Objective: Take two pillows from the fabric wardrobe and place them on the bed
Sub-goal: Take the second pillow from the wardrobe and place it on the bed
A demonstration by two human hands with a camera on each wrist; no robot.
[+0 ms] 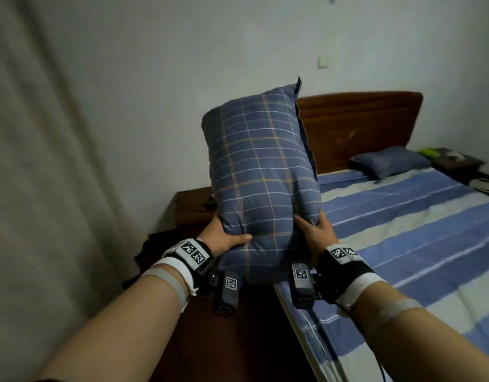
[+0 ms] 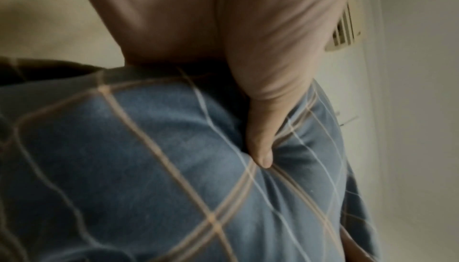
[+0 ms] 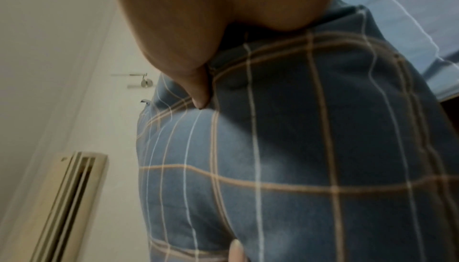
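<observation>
I hold a blue plaid pillow (image 1: 262, 172) upright in the air beside the bed's near corner. My left hand (image 1: 224, 235) grips its lower left edge, thumb pressed into the front. My right hand (image 1: 316, 230) grips the lower right edge. In the left wrist view the thumb (image 2: 261, 144) digs into the plaid pillow (image 2: 149, 168). The right wrist view shows my thumb (image 3: 198, 91) sunk into the same pillow (image 3: 298, 148). A second dark blue pillow (image 1: 390, 161) lies at the head of the bed (image 1: 416, 230), which has a blue and white striped sheet.
A brown wooden headboard (image 1: 361, 125) stands against the wall. A dark nightstand (image 1: 188, 208) sits left of the bed, behind the held pillow. A beige curtain (image 1: 39, 161) hangs at the left. Another bedside table (image 1: 455, 161) with small items is at the far right.
</observation>
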